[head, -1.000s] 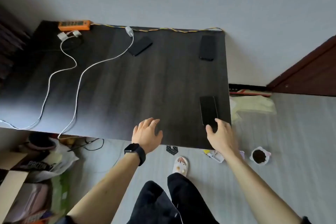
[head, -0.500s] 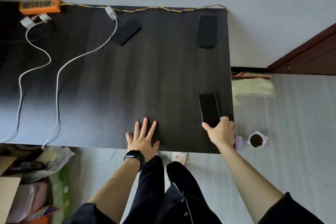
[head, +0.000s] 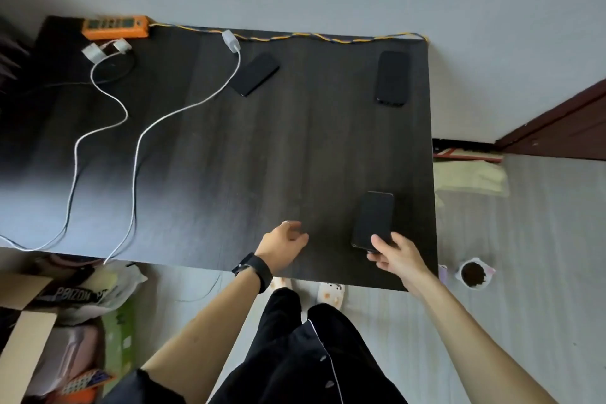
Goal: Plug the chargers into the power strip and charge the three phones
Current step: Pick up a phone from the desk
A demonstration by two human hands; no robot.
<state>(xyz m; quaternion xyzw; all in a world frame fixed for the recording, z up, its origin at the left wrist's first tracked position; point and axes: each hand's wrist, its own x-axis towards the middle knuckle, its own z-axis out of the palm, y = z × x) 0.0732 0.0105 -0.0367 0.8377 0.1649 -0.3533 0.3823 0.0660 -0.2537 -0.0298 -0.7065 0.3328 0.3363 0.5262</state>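
Note:
My right hand (head: 395, 256) grips the near end of a black phone (head: 373, 218) at the table's front right; the phone looks tilted up off the top. My left hand (head: 282, 244) hovers over the front edge with fingers loosely curled, holding nothing. A second phone (head: 255, 74) lies at the back centre, a third phone (head: 392, 78) at the back right. The orange power strip (head: 114, 26) sits at the back left corner. Two white chargers (head: 105, 50) lie in front of it, and another white charger (head: 230, 40) lies next to the second phone; white cables (head: 134, 154) trail off the front edge.
The dark wooden table (head: 229, 157) stands against a grey wall. A yellow-and-blue braided cord (head: 328, 37) runs along its back edge. Boxes and bags (head: 82, 292) crowd the floor at the left. A small cup (head: 473, 274) stands on the floor at the right.
My right hand has closed round the near phone's end and tipped it up leftward. My left hand has lifted off the table, its spread fingers now curled.

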